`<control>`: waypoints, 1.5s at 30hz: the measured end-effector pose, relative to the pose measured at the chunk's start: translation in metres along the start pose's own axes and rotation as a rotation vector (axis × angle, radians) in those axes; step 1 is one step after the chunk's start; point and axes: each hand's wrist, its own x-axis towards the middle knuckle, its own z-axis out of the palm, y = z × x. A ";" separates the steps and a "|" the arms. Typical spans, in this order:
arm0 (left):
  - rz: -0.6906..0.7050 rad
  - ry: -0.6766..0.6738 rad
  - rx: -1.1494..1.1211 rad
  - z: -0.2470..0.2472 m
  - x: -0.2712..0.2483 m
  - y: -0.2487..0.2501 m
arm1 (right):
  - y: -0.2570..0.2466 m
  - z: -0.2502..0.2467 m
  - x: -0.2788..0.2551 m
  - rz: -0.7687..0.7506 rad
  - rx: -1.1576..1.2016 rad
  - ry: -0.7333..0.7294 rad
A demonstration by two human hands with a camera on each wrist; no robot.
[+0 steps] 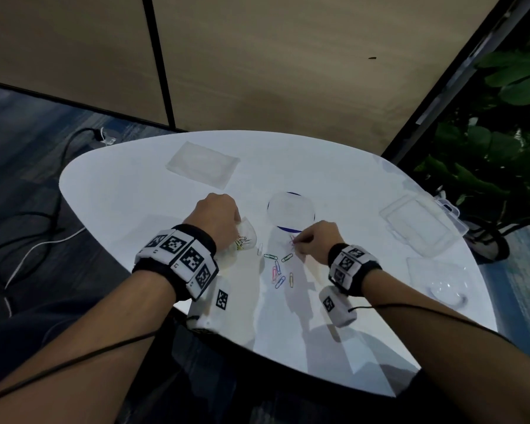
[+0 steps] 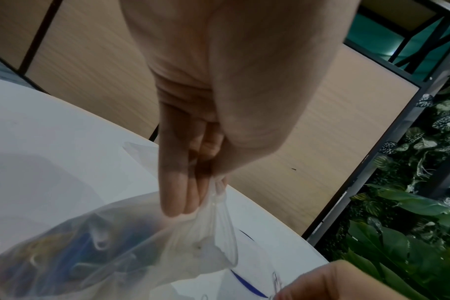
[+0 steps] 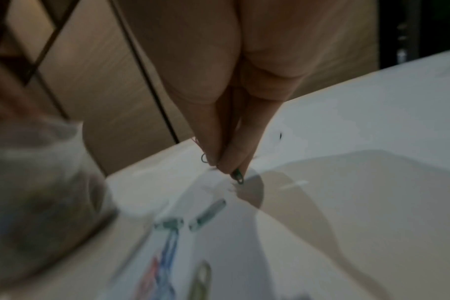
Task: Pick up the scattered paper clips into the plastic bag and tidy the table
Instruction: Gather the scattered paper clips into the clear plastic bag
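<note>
Table centre [image 1: 334,185]: round lid [image 1: 290,212]
Lid's 7 o'clock: loose paper clips [image 1: 277,269], on table
Clips' 9 o'clock: plastic bag [image 1: 244,238], clips inside
Table's 11 o'clock: flat bag [image 1: 203,164]
Table's 3 o'clock: shallow box [image 1: 420,228]
Table's 4 o'clock: tray [image 1: 441,278]

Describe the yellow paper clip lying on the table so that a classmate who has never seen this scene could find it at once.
Start at the white table, then find the cluster of loose coloured clips between the two wrists. The yellow paper clip lies at the cluster's near right edge, beside a blue one; it is the only yellow clip there.
</note>
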 end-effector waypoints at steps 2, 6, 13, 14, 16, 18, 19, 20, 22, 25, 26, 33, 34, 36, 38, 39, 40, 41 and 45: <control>-0.002 0.008 -0.013 -0.001 0.001 0.000 | -0.003 -0.015 0.002 0.089 0.298 0.025; -0.010 0.020 -0.061 -0.001 0.004 0.005 | -0.033 -0.036 -0.009 0.041 0.873 -0.047; -0.001 0.074 -0.135 0.005 0.002 0.014 | -0.079 -0.013 -0.029 -0.170 0.808 -0.105; 0.002 0.080 -0.143 0.005 0.001 0.015 | -0.079 -0.009 -0.029 -0.205 0.657 -0.079; -0.001 0.094 -0.159 0.005 -0.001 0.017 | -0.081 -0.003 -0.030 -0.281 0.335 -0.055; -0.009 0.100 -0.169 0.005 -0.001 0.017 | -0.083 0.000 -0.032 -0.357 0.155 -0.097; -0.013 0.101 -0.170 0.004 -0.001 0.016 | -0.085 -0.002 -0.033 -0.392 0.128 -0.109; -0.015 0.105 -0.172 0.004 0.000 0.014 | -0.085 -0.005 -0.033 -0.426 0.138 -0.097; -0.022 0.118 -0.178 0.001 0.001 0.010 | -0.080 -0.013 -0.026 -0.448 0.233 -0.019; -0.039 0.123 -0.193 -0.003 0.003 0.005 | -0.059 -0.019 -0.009 -0.401 0.132 0.053; -0.043 0.120 -0.196 -0.004 0.002 0.004 | -0.052 -0.016 -0.005 -0.402 -0.010 0.016; -0.047 0.114 -0.184 -0.010 0.000 -0.002 | -0.005 0.045 -0.013 -0.693 -0.806 -0.327; -0.049 0.109 -0.184 -0.011 0.000 -0.003 | 0.000 0.045 -0.012 -0.660 -0.789 -0.332; -0.056 0.095 -0.194 -0.011 0.000 -0.004 | 0.009 0.041 -0.014 -0.578 -0.751 -0.362; -0.059 0.092 -0.208 -0.011 0.000 -0.003 | 0.014 0.038 -0.023 -0.469 -0.717 -0.354; -0.059 0.095 -0.210 -0.010 0.001 -0.002 | 0.015 0.040 -0.029 -0.399 -0.656 -0.347; -0.058 0.101 -0.209 -0.009 0.000 -0.001 | 0.012 0.042 -0.037 -0.345 -0.597 -0.343; -0.057 0.105 -0.206 -0.008 0.000 0.001 | 0.008 0.047 -0.043 -0.324 -0.539 -0.338; -0.042 0.100 -0.199 -0.003 0.000 0.007 | 0.007 0.066 -0.058 -0.373 -0.624 -0.360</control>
